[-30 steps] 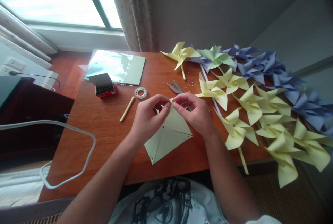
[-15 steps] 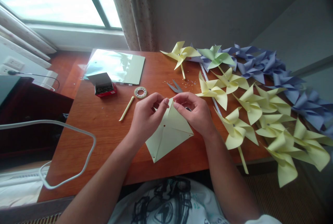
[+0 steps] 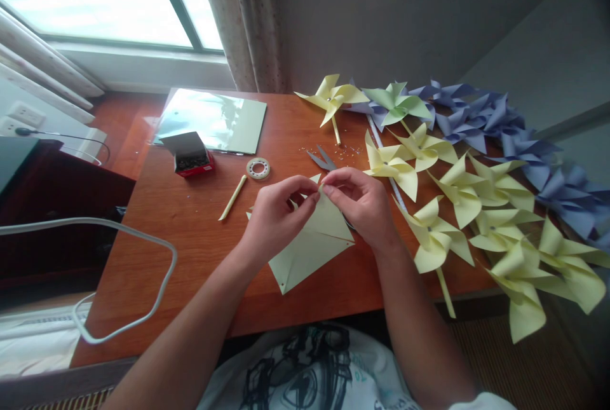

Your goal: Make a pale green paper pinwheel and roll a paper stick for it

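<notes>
A pale yellow-green paper square [image 3: 312,251] lies under my hands, cut along creases from its corners and with small holes punched near the tips. My left hand [image 3: 286,210] is closed in a pinch at its upper edge, thumb against forefinger. Touching it there, my right hand [image 3: 362,203] pinches the same raised tip of paper. The fingertips hide whatever else may be between them. Just behind the hands lie scissors [image 3: 323,159] with blades apart, their handles mostly covered by the right hand.
Left of the hands are a tape roll [image 3: 258,169], a rolled paper stick [image 3: 232,198], an open red box [image 3: 193,162] of small dark pieces and a shiny paper pack [image 3: 214,121]. Yellow pinwheels [image 3: 431,235] and purple pinwheels [image 3: 500,117] crowd the right side. A white cable [image 3: 166,270] loops at left.
My left hand has shifted right until its fingertips meet those of my right hand. The left part of the paper shows more, and its centre hole is now covered.
</notes>
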{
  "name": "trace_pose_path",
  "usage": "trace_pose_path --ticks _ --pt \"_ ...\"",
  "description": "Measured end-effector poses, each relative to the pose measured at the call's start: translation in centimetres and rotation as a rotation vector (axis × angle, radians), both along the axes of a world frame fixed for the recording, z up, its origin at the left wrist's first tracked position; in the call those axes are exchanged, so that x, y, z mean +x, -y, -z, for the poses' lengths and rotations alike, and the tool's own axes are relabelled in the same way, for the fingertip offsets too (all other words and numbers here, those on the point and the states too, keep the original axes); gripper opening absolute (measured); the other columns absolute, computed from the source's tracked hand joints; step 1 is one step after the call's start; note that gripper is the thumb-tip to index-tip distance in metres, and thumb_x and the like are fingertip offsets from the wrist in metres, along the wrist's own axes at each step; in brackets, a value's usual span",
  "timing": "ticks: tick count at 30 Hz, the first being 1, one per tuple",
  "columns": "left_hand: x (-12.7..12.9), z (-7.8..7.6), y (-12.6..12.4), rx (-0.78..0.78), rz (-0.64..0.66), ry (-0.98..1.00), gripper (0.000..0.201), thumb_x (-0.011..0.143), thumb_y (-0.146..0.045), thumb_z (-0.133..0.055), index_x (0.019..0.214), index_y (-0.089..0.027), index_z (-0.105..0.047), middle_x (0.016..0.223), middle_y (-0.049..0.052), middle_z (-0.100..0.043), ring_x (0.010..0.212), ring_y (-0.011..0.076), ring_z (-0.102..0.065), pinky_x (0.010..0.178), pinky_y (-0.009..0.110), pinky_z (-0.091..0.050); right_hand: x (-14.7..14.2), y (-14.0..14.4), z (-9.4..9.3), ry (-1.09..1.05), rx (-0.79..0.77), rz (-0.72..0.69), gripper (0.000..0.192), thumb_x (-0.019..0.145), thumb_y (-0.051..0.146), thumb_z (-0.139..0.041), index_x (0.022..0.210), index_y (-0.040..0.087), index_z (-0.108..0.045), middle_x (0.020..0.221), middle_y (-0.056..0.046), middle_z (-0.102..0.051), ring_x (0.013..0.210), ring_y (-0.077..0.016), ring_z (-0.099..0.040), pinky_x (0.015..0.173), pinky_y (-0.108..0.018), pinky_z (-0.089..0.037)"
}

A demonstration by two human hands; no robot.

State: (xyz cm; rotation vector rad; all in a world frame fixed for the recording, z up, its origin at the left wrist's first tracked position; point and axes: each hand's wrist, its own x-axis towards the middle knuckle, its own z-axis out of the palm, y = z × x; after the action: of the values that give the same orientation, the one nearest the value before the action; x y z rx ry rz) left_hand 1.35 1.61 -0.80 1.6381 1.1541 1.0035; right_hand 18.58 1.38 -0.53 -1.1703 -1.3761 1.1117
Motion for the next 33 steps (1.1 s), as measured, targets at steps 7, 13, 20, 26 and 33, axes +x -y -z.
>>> trace_pose_path --ticks 7,13,20,26,33 --pt "-0.11 0.20 -0.03 -0.098 0.032 0.081 0.014 0.089 -0.030 -0.067 0.091 -0.017 -0.069 0.078 0.004 -0.069 0.064 0.0131 -0.059 0.056 0.023 -0.045 0.04 -0.13 0.05 -0.020 -0.029 -0.001 0.006 0.086 0.030 -0.072 0.089 0.025 -0.070 0.089 -0.001 -0.074 0.083 -0.0191 -0.071 0.077 -0.034 -0.059" --pt "0.01 -0.14 -0.17 -0.225 0.059 0.236 0.013 0.087 -0.029 -0.070 0.089 -0.016 -0.071 0.078 0.004 -0.070 0.066 0.0123 -0.058 0.057 0.022 -0.045 0.19 -0.05 0.10 -0.077 -0.053 -0.012 0.007 0.086 0.029 -0.072 0.092 0.026 -0.071 0.091 -0.001 -0.073 0.083 -0.0185 -0.069 0.075 -0.032 -0.059" --pt "-0.03 -0.74 -0.10 -0.283 0.087 0.250 0.014 0.085 -0.029 -0.072 0.089 -0.015 -0.071 0.079 0.003 -0.068 0.066 0.0115 -0.057 0.059 0.022 -0.045 0.34 0.01 0.05 -0.116 -0.084 0.014 0.009 0.086 0.028 -0.072 0.094 0.025 -0.071 0.090 0.000 -0.072 0.084 -0.0177 -0.069 0.076 -0.030 -0.058" --pt "0.01 -0.65 -0.05 -0.278 0.094 0.233 0.019 0.086 -0.033 -0.072 0.087 -0.014 -0.072 0.078 0.004 -0.068 0.067 0.0131 -0.057 0.057 0.023 -0.044 0.22 0.08 -0.23 -0.089 -0.077 0.009 0.010 0.086 0.026 -0.071 0.096 0.025 -0.073 0.093 -0.001 -0.074 0.085 -0.0179 -0.070 0.076 -0.031 -0.058" --pt "0.03 -0.41 -0.11 -0.274 0.077 0.245 0.016 0.083 -0.029 -0.075 0.086 -0.014 -0.070 0.077 0.002 -0.066 0.067 0.0121 -0.054 0.058 0.022 -0.041 0.15 0.02 0.09 -0.011 0.011 0.000 0.012 0.086 0.025 -0.072 0.098 0.024 -0.073 0.094 -0.001 -0.074 0.085 -0.0173 -0.069 0.076 -0.031 -0.057"
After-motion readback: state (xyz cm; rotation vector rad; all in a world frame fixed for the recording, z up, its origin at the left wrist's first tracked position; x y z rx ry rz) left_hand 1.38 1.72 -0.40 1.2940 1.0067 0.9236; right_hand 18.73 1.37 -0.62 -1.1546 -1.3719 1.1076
